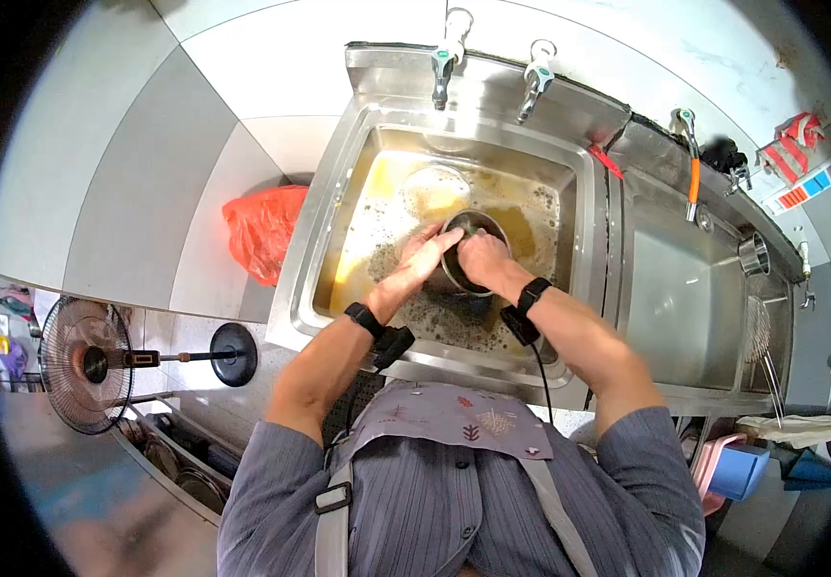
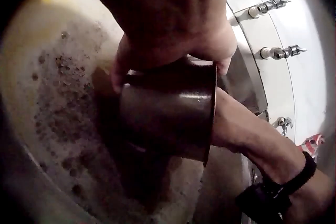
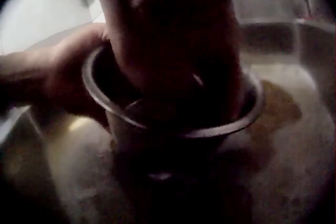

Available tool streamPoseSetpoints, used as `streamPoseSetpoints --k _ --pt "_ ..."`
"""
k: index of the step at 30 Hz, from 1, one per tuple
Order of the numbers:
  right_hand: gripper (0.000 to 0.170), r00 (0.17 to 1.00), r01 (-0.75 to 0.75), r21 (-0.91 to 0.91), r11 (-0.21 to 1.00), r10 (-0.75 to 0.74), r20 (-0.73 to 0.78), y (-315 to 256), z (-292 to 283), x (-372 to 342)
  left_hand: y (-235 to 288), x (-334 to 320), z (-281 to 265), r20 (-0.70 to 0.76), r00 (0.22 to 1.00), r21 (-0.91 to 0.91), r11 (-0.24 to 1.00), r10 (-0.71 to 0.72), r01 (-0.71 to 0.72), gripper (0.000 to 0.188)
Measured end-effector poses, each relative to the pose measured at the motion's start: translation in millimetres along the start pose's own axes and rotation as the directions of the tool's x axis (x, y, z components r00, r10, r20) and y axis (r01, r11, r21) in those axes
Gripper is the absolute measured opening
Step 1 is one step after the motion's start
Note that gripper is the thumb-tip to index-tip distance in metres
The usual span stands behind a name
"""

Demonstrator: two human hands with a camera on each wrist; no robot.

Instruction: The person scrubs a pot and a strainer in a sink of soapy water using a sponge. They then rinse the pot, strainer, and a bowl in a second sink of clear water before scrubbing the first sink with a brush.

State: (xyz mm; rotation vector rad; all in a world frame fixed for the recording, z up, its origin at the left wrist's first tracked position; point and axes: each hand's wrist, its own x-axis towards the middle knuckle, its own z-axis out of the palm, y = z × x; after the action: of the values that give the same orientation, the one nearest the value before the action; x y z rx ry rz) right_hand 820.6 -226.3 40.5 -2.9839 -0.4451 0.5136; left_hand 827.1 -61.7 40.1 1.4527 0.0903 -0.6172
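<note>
One bare left hand [image 1: 421, 254] is clasping a dark, round metal pot [image 2: 168, 113] at the head view's centre, bare right hand [image 1: 484, 258] is reaching inside, its hidden hold impossible to tell, pot sitting in a rectangular stainless-steel sink [image 1: 588, 221].

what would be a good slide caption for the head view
Left hand holds a metal pot in a sink of foamy water; right hand reaches inside the pot.
</note>
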Motion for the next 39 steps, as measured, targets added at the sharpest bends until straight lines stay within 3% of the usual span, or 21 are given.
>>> streamPoseSetpoints --k 2,4,5,6,8,9,11,12,14,15,16,18,21,22,24,27,30,34,36,38,39 --pt "0.025 0.992 0.118 -0.076 0.990 -0.113 0.062 -2 3 10 -15 18 -3 0.033 0.999 -0.020 0.999 0.030 -0.029 0.080" --pt "0.023 0.991 0.124 0.170 0.978 -0.113 -0.078 -4 10 16 -23 30 -6 -0.016 0.998 0.001 0.998 0.063 -0.063 0.080" --pt "0.023 0.982 0.160 0.258 0.953 -0.180 0.058 3 15 31 32 -20 11 -0.055 0.996 0.028 0.997 -0.066 0.067 0.084" --pt "0.030 0.981 0.113 0.358 0.927 -0.161 0.106 6 21 41 19 -8 4 -0.053 0.996 0.027 0.997 -0.065 0.067 0.084" --pt "0.038 0.932 0.334 0.596 0.731 -0.160 -0.325 -1 39 30 2 14 -10 0.104 0.995 -0.106 0.994 0.007 0.005 0.099" --pt "0.038 0.932 0.333 0.595 0.731 -0.159 -0.326 -3 37 26 0 14 -12 0.018 1.000 -0.047 0.999 0.001 0.000 0.093" --pt "0.045 0.961 0.213 0.669 0.713 -0.277 -0.010 -4 29 18 -3 17 -17 0.054 0.998 -0.086 0.996 -0.028 0.033 0.090" --pt "0.045 0.960 0.213 0.669 0.712 -0.279 -0.009 -5 21 14 -1 16 -19 0.090 0.994 -0.121 0.990 -0.056 0.066 0.087" --pt "0.043 0.853 0.270 0.464 0.844 -0.433 0.292 -6 6 2 -1 13 -21 0.099 0.994 -0.098 0.993 -0.050 0.060 0.083" --pt "0.037 0.800 0.331 0.205 0.921 -0.389 0.457 -8 -1 2 -2 13 -21 0.103 0.992 -0.075 0.994 -0.070 0.078 0.083" --pt "0.037 0.799 0.330 0.205 0.921 -0.389 0.458 -9 -8 0 -4 13 -22 0.106 0.990 -0.051 0.994 -0.090 0.095 0.083" --pt "0.029 0.814 0.237 -0.165 0.957 -0.103 0.572 -15 -24 -9 -3 9 -19 0.111 0.987 -0.025 0.993 -0.113 0.116 0.083" --pt "0.023 0.935 0.219 -0.123 0.968 -0.171 0.312 -4 -16 -13 -6 12 -6 0.010 0.996 0.020 0.996 -0.087 0.087 0.071" --pt "0.026 0.975 0.191 -0.091 0.977 -0.179 0.133 2 5 -3 -10 15 -6 0.011 0.996 0.019 0.996 -0.084 0.084 0.071" --pt "0.037 0.968 0.097 0.080 0.992 -0.112 0.226 4 10 15 -8 14 -6 0.138 0.987 -0.086 0.992 -0.078 0.090 0.083" --pt "0.049 0.990 0.042 0.709 0.704 -0.124 0.063 3 13 13 -9 14 -7 0.163 0.985 -0.112 0.991 -0.052 0.071 0.078" --pt "0.052 0.951 -0.068 0.763 0.643 -0.190 0.245 -9 -7 -6 -11 15 -9 0.136 0.989 -0.128 0.989 -0.059 0.077 0.074" --pt "0.047 0.863 0.170 0.484 0.859 -0.366 0.347 5 -4 -13 -8 11 -12 0.157 0.985 -0.126 0.988 -0.070 0.091 0.070" --pt "0.029 0.891 0.250 0.405 0.880 -0.372 0.259 12 2 -18 -2 0 -12 0.187 0.978 -0.095 0.990 -0.086 0.105 0.069" --pt "0.023 0.904 0.253 -0.025 0.967 -0.227 0.363 19 1 -15 -1 -2 -5 0.141 0.982 -0.034 0.991 -0.124 0.130 0.071" --pt "0.022 0.921 0.329 -0.112 0.938 -0.292 0.260 25 9 -12 -4 1 -3 0.161 0.983 -0.032 0.995 -0.092 0.098 0.071"
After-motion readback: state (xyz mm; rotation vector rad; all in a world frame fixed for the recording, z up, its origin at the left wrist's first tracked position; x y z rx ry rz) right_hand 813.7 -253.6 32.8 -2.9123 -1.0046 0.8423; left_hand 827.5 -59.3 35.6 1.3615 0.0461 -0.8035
